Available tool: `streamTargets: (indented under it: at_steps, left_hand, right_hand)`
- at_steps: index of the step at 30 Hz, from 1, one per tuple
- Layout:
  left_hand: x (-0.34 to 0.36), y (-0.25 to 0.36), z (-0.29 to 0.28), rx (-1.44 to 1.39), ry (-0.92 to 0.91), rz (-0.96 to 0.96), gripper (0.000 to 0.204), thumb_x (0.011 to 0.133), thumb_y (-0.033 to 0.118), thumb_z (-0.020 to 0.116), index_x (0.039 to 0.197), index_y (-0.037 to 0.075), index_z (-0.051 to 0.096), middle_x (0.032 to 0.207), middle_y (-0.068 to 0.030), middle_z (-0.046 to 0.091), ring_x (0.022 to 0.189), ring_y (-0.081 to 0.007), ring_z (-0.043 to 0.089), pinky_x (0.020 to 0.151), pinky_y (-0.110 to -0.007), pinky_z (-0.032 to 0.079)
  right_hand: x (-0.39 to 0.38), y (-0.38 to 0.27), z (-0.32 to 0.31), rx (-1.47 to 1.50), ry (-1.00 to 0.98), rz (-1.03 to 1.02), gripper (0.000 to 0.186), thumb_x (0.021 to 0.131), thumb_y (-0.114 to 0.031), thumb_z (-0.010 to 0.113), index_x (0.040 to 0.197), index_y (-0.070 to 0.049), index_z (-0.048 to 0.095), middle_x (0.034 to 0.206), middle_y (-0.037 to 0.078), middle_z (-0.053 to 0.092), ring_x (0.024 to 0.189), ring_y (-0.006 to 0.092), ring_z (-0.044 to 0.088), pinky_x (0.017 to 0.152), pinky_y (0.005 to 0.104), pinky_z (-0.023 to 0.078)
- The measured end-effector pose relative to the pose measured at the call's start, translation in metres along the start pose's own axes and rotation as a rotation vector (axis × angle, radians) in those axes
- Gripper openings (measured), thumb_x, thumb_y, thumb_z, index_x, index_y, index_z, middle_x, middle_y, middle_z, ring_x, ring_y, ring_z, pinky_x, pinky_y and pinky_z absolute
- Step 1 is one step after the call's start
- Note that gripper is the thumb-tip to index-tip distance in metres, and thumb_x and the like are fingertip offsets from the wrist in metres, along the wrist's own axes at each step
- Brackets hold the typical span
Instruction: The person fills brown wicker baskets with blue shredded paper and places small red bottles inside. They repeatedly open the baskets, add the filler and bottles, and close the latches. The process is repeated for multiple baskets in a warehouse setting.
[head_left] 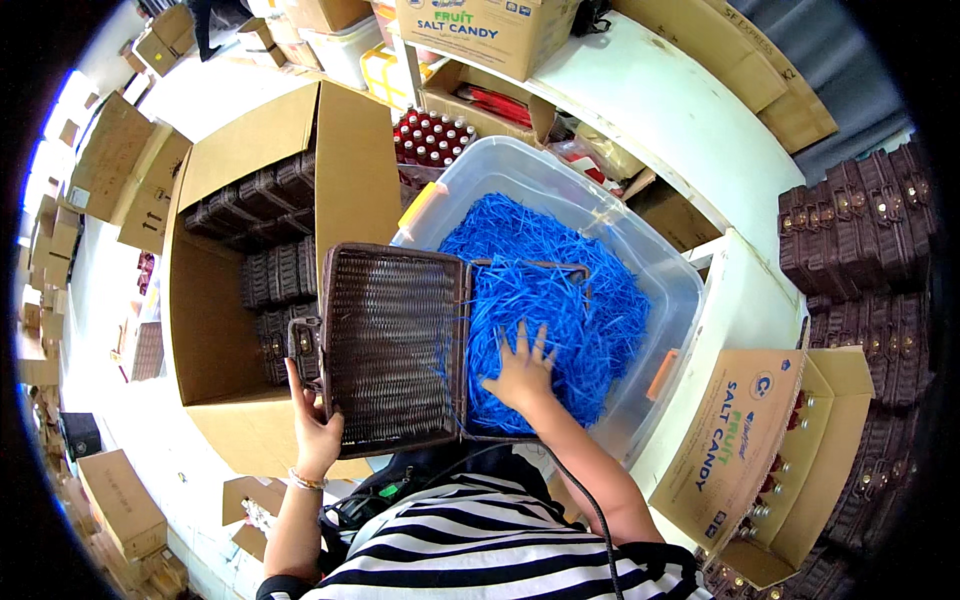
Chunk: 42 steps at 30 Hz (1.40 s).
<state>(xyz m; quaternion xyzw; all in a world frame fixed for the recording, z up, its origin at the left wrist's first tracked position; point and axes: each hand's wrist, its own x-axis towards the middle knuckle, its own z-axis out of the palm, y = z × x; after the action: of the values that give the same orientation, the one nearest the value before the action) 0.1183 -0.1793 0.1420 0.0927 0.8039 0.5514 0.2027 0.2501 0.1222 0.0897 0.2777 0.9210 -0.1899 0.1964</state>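
A dark brown wicker case (392,345) lies opened out in front of me, its lid to the left and its other half to the right. My left hand (318,432) grips the lid's left edge near the handle, with the thumb on the rim and the index finger stretched out. Blue shredded paper (508,305) heaps up in the right half. On that paper my right hand (524,372) lies palm down, fingers spread. The case's right half rests over a clear plastic tub (675,290), which holds more of the same blue shreds.
At left stands an open cardboard box (215,330) with stacked wicker cases (275,275). More wicker cases (850,230) pile up at far right, behind an open carton (740,440) of bottles. Red bottles (432,135) with white caps stand beyond the tub, beside a white shelf (640,90).
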Motion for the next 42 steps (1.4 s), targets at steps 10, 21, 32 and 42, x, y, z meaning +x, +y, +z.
streamTargets:
  at_steps: [10, 21, 32, 42]
  left_hand:
    - [0.000, 0.014, 0.010, -0.028, 0.021, 0.026, 0.108, 0.075, -0.022, 0.044, 0.159, 0.026, -0.005, 0.125, -0.0097, 0.058, 0.083, -0.0085, 0.058, 0.060, -0.019, 0.046]
    - [0.000, 0.002, 0.006, -0.044, 0.016, -0.028, 0.106, 0.076, -0.020, 0.045, 0.159, 0.028, -0.002, 0.121, -0.0093, 0.058, 0.077, -0.0061, 0.053, 0.057, -0.018, 0.043]
    - [0.013, -0.007, 0.009, -0.097, 0.007, 0.017, 0.105, 0.075, -0.019, 0.047, 0.159, 0.024, 0.001, 0.115, -0.0045, 0.057, 0.076, -0.0053, 0.049, 0.062, -0.017, 0.043]
    - [0.012, -0.006, 0.005, -0.108, 0.013, -0.005, 0.106, 0.074, -0.020, 0.046, 0.159, 0.024, 0.001, 0.114, -0.0056, 0.058, 0.076, -0.0063, 0.052, 0.060, -0.018, 0.045]
  right_hand:
    - [0.012, -0.027, 0.032, -0.014, 0.368, -0.729, 0.063, 0.092, -0.040, 0.057, 0.145, -0.008, 0.044, 0.156, 0.012, 0.032, 0.147, 0.0364, 0.020, 0.113, 0.0673, 0.015]
    - [-0.058, 0.019, -0.023, 0.148, 0.567, -0.211, 0.088, 0.072, -0.044, 0.077, 0.148, -0.019, 0.039, 0.156, 0.016, 0.027, 0.139, 0.0456, 0.029, 0.106, 0.0656, 0.027]
    - [-0.054, 0.106, -0.031, 0.191, 0.354, -0.032, 0.031, 0.068, 0.006, 0.065, 0.096, -0.009, 0.065, 0.100, 0.011, 0.062, 0.092, 0.0357, 0.063, 0.077, 0.0444, 0.052]
    - [-0.146, 0.065, -0.204, 0.544, 0.775, -0.235, 0.040, 0.063, 0.014, 0.065, 0.099, -0.003, 0.064, 0.096, 0.012, 0.063, 0.087, 0.0290, 0.064, 0.078, 0.0326, 0.051]
